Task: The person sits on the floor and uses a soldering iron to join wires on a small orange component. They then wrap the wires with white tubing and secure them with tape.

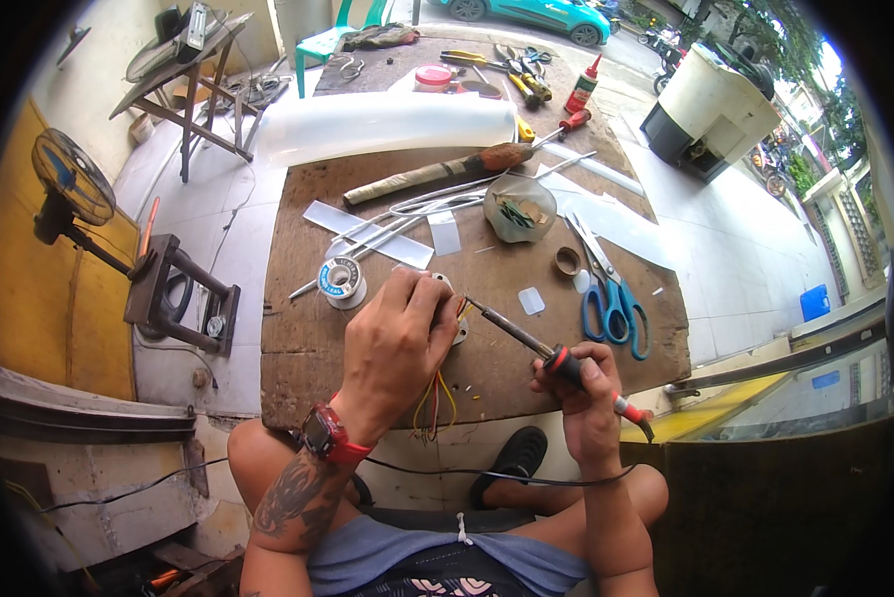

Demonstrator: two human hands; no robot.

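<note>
My right hand is closed round the black and red handle of a soldering iron. The iron's tip points left, right by the fingertips of my left hand. That hand's fingers are pressed together over a small metal part, mostly hidden behind them. Thin coloured wires run from the part and hang over the table's near edge. What the left fingers pinch is hidden. A spool of solder stands just beyond the left hand. Blue-handled scissors lie beyond the right hand.
The wooden table holds a plastic bowl, a tape roll, white tubing and a rolled clear sheet. Pliers and a red bottle are farther back. A black cord crosses my lap. A fan stands left.
</note>
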